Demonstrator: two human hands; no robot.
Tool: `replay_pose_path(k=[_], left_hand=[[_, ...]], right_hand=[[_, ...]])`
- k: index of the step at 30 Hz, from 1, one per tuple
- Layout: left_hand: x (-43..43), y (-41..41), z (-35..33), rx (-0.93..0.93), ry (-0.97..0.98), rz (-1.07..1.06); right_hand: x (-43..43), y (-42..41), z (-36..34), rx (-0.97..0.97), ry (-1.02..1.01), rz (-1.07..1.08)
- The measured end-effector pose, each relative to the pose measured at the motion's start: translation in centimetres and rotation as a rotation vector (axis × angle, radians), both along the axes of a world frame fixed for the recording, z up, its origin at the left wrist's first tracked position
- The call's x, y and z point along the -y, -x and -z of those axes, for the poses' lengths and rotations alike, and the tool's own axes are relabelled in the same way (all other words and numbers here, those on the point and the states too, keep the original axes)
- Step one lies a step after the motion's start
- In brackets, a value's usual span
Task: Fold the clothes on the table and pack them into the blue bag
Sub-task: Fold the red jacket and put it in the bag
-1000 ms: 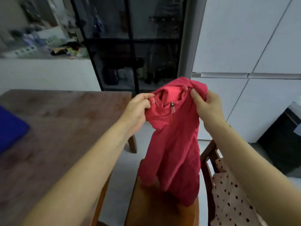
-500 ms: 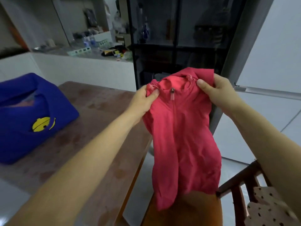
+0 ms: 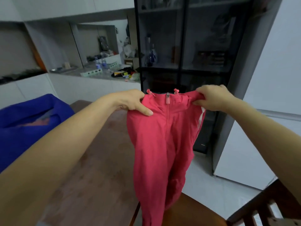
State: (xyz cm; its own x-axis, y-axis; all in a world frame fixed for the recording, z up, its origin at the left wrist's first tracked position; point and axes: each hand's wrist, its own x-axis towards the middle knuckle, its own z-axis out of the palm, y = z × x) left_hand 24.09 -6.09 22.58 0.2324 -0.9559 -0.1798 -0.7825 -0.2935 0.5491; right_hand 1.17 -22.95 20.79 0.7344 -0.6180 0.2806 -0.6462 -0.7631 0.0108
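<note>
A pink zip-up jacket (image 3: pixel 162 144) hangs in the air in front of me, zipper facing me, its lower end drooping over the table's right edge and a chair seat. My left hand (image 3: pixel 135 101) grips its top left corner by the collar. My right hand (image 3: pixel 210 99) grips the top right corner. The two hands hold the top edge stretched level. The blue bag (image 3: pixel 24 128) lies on the brown wooden table (image 3: pixel 97 160) at the left, its mouth open with some cloth visible inside.
A wooden chair (image 3: pixel 211 214) stands at the lower right beside the table. A dark glass-fronted cabinet (image 3: pixel 187 62) rises behind the jacket, with white cupboards (image 3: pixel 276 79) to its right. A cluttered counter (image 3: pixel 105 74) runs along the back left.
The view has swung left and up, bringing the blue bag and table into sight. My hands have moved apart, spreading the jacket's bunched collar into a flat, level top edge.
</note>
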Motion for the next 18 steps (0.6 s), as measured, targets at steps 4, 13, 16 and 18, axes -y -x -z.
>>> replay_pose_path(k=[4, 13, 16, 18], left_hand=[[-0.4, -1.1, -4.2, 0.109, 0.072, -0.104], [-1.7, -3.0, -12.4, 0.386, 0.362, -0.256], [-1.7, -3.9, -13.7, 0.478, 0.569, -0.366], [-1.7, -4.6, -14.5, 0.44, 0.719, -0.393]], right_hand=[[-0.1, -0.6, -3.6, 0.242, 0.099, 0.009], [-0.2, -1.4, -12.7, 0.547, 0.012, -0.078], [-0.3, -1.7, -15.2, 0.517, 0.11, -0.063], [-0.3, -1.9, -16.4, 0.606, 0.048, -0.016]])
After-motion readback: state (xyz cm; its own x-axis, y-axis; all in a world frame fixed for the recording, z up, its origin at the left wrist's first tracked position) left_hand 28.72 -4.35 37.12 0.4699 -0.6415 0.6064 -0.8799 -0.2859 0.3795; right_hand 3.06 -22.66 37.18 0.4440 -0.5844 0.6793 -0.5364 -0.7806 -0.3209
